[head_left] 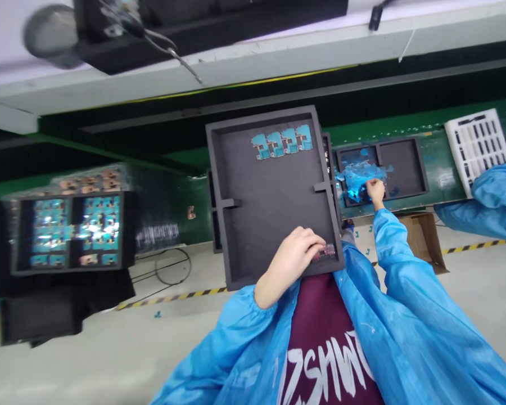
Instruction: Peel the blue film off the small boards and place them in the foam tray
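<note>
A black foam tray [274, 197] rests on my lap, with several blue-covered small boards [283, 140] in a row at its far end. My left hand [295, 256] lies on the tray's near edge, its fingers closed on a small pinkish metal part [326, 251]. My right hand [375, 191] reaches out to a second black tray [405, 169] on the green bench. There its fingers pinch at a heap of loose blue film pieces [358, 177] in that tray's left compartment.
A white slotted rack [476, 143] stands at the far right, with another person's blue sleeve [489, 197] beside it. A cardboard box [424, 239] sits on the floor under the bench. Stacked black trays of blue-covered boards [73, 230] stand at left. Yellow-black tape [181, 295] crosses the floor.
</note>
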The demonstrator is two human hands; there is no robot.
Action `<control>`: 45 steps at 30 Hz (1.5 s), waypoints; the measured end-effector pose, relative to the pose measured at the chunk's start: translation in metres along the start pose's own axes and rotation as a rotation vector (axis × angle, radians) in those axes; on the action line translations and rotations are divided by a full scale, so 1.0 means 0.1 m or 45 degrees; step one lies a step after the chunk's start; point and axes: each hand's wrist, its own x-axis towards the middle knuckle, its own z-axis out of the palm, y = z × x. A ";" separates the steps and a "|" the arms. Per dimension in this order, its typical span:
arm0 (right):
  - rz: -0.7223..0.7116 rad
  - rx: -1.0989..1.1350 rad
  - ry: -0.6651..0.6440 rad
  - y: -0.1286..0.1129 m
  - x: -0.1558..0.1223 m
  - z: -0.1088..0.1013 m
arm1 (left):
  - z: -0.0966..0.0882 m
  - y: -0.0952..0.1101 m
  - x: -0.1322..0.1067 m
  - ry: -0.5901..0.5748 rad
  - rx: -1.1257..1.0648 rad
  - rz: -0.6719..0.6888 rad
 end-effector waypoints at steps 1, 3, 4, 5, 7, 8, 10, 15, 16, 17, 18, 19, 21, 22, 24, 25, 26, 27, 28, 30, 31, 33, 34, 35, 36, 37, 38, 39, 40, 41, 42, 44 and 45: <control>0.011 -0.018 0.000 -0.03 0.02 0.02 | -0.03 0.00 0.00 0.006 -0.004 0.026; 0.036 -0.037 -0.001 -0.07 0.05 0.04 | -0.19 0.02 0.08 0.044 -0.006 0.079; 0.037 -0.046 -0.003 -0.08 0.06 0.03 | -0.31 0.02 0.17 0.088 0.011 0.106; 0.032 -0.054 -0.003 -0.09 0.06 0.03 | -0.46 0.02 0.30 0.153 0.045 0.129; 0.009 -0.061 0.003 -0.09 0.06 -0.01 | -0.77 0.00 0.66 0.336 0.154 0.169; -0.009 -0.059 0.008 -0.09 0.04 -0.03 | -0.90 -0.03 0.89 0.439 0.210 0.187; -0.057 -0.046 0.009 -0.07 0.01 -0.08 | -1.09 -0.12 1.34 0.571 0.296 0.220; -0.203 0.018 -0.062 -0.03 -0.06 -0.13 | -1.14 -0.34 2.06 0.558 0.426 0.209; -0.224 0.028 -0.077 -0.03 -0.06 -0.12 | -1.13 -0.37 2.10 0.571 0.442 0.205; -0.243 0.037 -0.091 -0.04 -0.05 -0.10 | -1.14 -0.38 2.12 0.586 0.451 0.204; -0.263 0.045 -0.106 -0.04 -0.04 -0.08 | -1.17 -0.39 2.13 0.598 0.450 0.206; -0.285 0.053 -0.123 -0.05 -0.03 -0.05 | -1.21 -0.38 2.12 0.602 0.435 0.210; -0.332 0.062 -0.159 -0.09 -0.01 0.00 | -1.30 -0.32 2.07 0.597 0.347 0.220; -0.356 0.064 -0.174 -0.11 -0.01 0.01 | -1.35 -0.28 2.02 0.598 0.270 0.214; -0.401 0.067 -0.188 -0.16 -0.01 0.03 | -1.41 -0.17 1.86 0.638 0.034 0.166; -0.421 0.070 -0.183 -0.19 -0.03 0.02 | -1.41 -0.11 1.77 0.674 -0.125 0.123; -0.442 0.074 -0.173 -0.22 -0.04 0.01 | -1.39 -0.06 1.67 0.708 -0.306 0.072; -0.464 0.080 -0.161 -0.25 -0.06 -0.02 | -1.36 -0.01 1.56 0.732 -0.498 0.021; -0.486 0.087 -0.149 -0.29 -0.08 -0.05 | -1.32 0.03 1.47 0.741 -0.685 -0.026; -0.528 0.081 -0.094 -0.39 -0.12 -0.13 | -1.20 0.09 1.32 0.709 -0.991 -0.092; -0.541 0.062 -0.045 -0.45 -0.14 -0.18 | -1.14 0.12 1.27 0.673 -1.094 -0.110; -0.555 0.019 0.074 -0.60 -0.18 -0.30 | -1.02 0.18 1.22 0.586 -1.203 -0.116; -0.566 0.016 0.131 -0.69 -0.20 -0.37 | -0.97 0.21 1.22 0.547 -1.219 -0.108; -0.588 0.043 0.180 -0.78 -0.24 -0.45 | -0.92 0.24 1.23 0.522 -1.215 -0.094; -0.623 0.114 0.220 -0.87 -0.30 -0.55 | -0.87 0.27 1.25 0.513 -1.194 -0.074; -0.671 0.227 0.260 -0.97 -0.38 -0.65 | -0.83 0.30 1.28 0.516 -1.160 -0.054; -0.729 0.370 0.294 -1.06 -0.48 -0.77 | -0.79 0.33 1.30 0.528 -1.121 -0.037; -0.793 0.527 0.316 -1.16 -0.60 -0.89 | -0.76 0.36 1.33 0.540 -1.077 -0.024; -0.860 0.678 0.315 -1.26 -0.74 -1.02 | -0.73 0.39 1.34 0.549 -1.030 -0.015; -0.929 0.803 0.289 -1.36 -0.89 -1.15 | -0.70 0.41 1.35 0.550 -0.982 -0.009; -0.996 0.889 0.245 -1.45 -1.04 -1.27 | -0.67 0.44 1.36 0.547 -0.934 -0.005; -1.108 0.948 0.147 -1.60 -1.32 -1.48 | -0.61 0.49 1.34 0.530 -0.838 0.010; -1.140 0.944 0.114 -1.65 -1.43 -1.56 | -0.59 0.51 1.32 0.512 -0.790 0.019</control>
